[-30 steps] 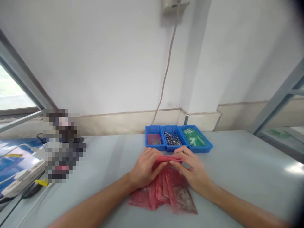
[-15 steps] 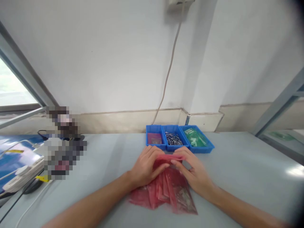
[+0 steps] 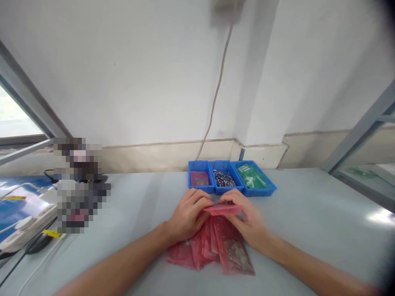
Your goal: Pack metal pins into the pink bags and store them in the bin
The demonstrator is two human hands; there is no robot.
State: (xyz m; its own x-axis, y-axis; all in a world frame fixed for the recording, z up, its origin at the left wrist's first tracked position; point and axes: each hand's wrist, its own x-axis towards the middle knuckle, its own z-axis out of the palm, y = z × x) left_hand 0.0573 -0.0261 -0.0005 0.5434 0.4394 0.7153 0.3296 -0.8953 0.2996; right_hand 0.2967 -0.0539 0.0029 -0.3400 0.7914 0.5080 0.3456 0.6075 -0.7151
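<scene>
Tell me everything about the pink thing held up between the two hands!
The pink plastic, probably a bag, looks thin, bendy and slightly see-through. We see it almost edge-on, as a narrow strip lying crosswise, so its inside is hidden. The left hand and right hand hold it, above a bunch of pink bags. Whether it touches them is unclear.

The flat red plastic bags (image 3: 215, 242) look thin, translucent and slightly glossy; the rectangular blue plastic trays (image 3: 261, 192) are smooth with a soft sheen; the slender silver metal pieces (image 3: 224, 179) gleam; the broad grey tabletop (image 3: 311, 222) is smooth and mostly matt
</scene>
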